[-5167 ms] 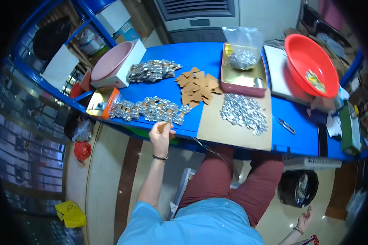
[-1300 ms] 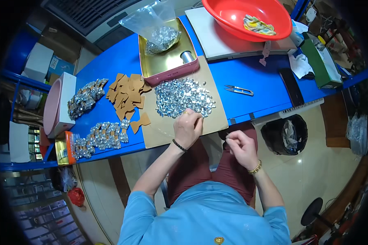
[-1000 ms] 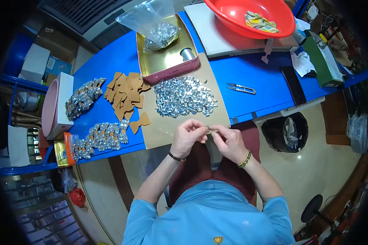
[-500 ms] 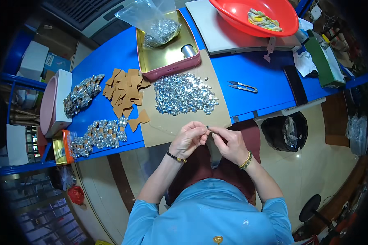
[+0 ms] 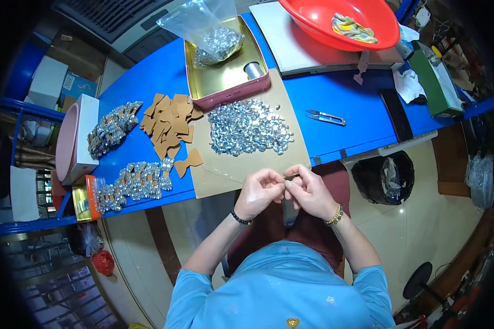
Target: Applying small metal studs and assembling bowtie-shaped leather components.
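My left hand (image 5: 258, 194) and my right hand (image 5: 314, 193) meet just off the table's near edge, fingertips pinched together. Whatever lies between them is too small and covered to name. Beyond them, a heap of silvery faceted rhinestones (image 5: 250, 127) is spread on a tan board (image 5: 214, 183). A faint thin line, perhaps clear thread, curves over the board near my left hand. Left of the heap lie brown bow-shaped pieces (image 5: 167, 126), one of them (image 5: 189, 163) apart from the pile. Rhinestone-covered bows are grouped in a near cluster (image 5: 140, 180) and a far cluster (image 5: 112, 129).
A pink-sided tin (image 5: 233, 92) holds a bag of rhinestones (image 5: 219, 44) and a thread spool (image 5: 253, 69). Thread snips (image 5: 326, 117) and a dark long case (image 5: 396, 115) lie on the blue table (image 5: 362, 131). A red basin (image 5: 313, 24) sits far right; a black-lined bin (image 5: 362, 175) stands below.
Both hands have shifted slightly nearer to me, and the left also to the right. The fingertips have closed over the small dark piece that showed between them.
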### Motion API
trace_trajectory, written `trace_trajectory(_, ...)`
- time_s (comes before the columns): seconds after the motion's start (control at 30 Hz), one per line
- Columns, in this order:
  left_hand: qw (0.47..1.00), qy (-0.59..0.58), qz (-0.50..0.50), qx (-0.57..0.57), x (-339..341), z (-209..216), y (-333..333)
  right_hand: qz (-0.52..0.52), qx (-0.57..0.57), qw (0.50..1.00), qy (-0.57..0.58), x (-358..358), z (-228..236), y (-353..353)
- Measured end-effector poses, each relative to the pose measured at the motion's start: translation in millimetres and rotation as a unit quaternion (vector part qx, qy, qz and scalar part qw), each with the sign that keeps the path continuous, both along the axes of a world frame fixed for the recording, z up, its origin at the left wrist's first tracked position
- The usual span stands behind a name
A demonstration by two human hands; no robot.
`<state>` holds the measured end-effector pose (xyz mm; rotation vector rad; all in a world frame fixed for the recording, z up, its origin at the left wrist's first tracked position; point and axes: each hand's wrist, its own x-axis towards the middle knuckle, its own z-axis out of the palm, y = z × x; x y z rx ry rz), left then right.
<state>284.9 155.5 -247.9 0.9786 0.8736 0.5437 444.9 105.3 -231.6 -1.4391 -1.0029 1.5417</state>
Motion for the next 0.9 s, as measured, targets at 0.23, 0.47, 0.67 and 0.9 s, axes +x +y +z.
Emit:
trace_trajectory(0.23,0.997,0.055,-0.034,0.043,1.5,-0.3,2.3,-0.143,0.386,0.874,-0.257,-11.4,-10.8,5.8)
trace_trajectory(0.47,0.762,0.296,0.057,0.573,-1.6,-11.2,46.1,-0.119,0.168,0.978,-0.032,-10.3,-4.4,-0.3)
trace_trajectory(0.67,0.737,0.318,0.047,0.594,1.1,-19.1,60.7,-0.119,0.188,0.971,-0.089,-8.2,-20.7,3.3)
trace_trajectory(0.9,0.732,0.353,0.027,0.582,3.9,-12.1,65.1,-0.083,0.159,0.971,-0.159,-5.3,-15.8,9.9)
